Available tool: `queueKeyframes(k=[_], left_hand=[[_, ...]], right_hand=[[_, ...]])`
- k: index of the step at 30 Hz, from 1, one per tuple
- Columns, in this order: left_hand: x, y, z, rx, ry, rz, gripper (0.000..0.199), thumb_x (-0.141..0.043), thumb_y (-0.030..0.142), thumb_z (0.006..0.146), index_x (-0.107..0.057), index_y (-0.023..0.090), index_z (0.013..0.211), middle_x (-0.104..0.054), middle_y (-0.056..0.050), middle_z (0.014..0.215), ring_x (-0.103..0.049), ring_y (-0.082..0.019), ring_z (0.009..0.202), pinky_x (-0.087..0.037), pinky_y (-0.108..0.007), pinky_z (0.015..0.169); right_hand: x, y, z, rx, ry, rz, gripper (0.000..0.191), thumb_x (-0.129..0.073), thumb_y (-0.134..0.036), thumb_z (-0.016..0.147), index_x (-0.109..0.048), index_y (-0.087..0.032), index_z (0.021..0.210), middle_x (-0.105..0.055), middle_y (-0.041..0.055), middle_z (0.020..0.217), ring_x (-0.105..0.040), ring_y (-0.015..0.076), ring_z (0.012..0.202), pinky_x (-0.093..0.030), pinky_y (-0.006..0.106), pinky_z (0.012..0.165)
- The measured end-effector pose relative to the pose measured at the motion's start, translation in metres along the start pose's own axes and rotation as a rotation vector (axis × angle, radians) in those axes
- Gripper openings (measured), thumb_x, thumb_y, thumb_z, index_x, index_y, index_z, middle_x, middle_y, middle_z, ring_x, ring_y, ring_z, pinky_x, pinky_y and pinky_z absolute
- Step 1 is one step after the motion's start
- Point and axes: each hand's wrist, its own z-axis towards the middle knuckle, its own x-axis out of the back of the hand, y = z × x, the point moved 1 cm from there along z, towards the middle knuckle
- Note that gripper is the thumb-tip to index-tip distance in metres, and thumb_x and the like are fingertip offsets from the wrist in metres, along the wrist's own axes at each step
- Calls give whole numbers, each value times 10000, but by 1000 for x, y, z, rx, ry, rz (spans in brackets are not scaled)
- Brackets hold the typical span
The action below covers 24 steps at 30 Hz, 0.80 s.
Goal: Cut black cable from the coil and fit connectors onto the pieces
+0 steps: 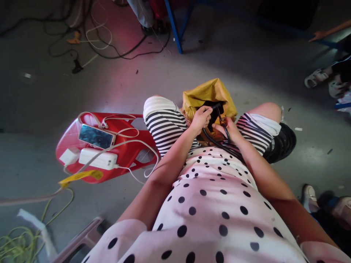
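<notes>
Black, likely light and springy, the cable [220,115] above the yellow bag [197,96] seems best held by its straight end, which our left hand [201,118] pinches while our right hand [230,129] grips its length.

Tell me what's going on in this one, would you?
A seated person works with both bare hands at the open mouth of a yellow bag between their knees. The left hand pinches a slim dark piece, while the right hand is at a black cord; how firmly it grips is unclear. On the red stool to the left lie a phone and a white power bank.
</notes>
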Motion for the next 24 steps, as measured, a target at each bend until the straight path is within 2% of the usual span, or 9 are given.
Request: queueKeyframes(k=[6,13,24], left_hand=[[5,0,-2,-21,-45,29,203,-773,281,1122,-613,230,1008,-426,136,602,-283,-28,408,-181,-151,436],[3,3,-7,6,-38,20,270,-881,321,1058,-633,223,1013,-424,138,612,-290,-17,421,-182,-138,446],[4,5,-7,-11,-95,103,148,-798,210,1085,-687,197,987,-367,139,579,-265,-15,404,-144,-149,442]], right_hand=[[3,-11,1,18,-39,-33,671,-934,-800,798,-579,-293,1055,-704,-19,855,-682,250,811,-543,402,788],[-2,-12,3,31,-41,8,671,-910,-825,813,-586,-300,1075,-741,-16,879,-707,259,836,-558,406,781],[3,-23,8,30,-56,-61,663,-913,-817,850,-571,-301,1088,-747,18,925,-742,303,918,-592,452,886]])
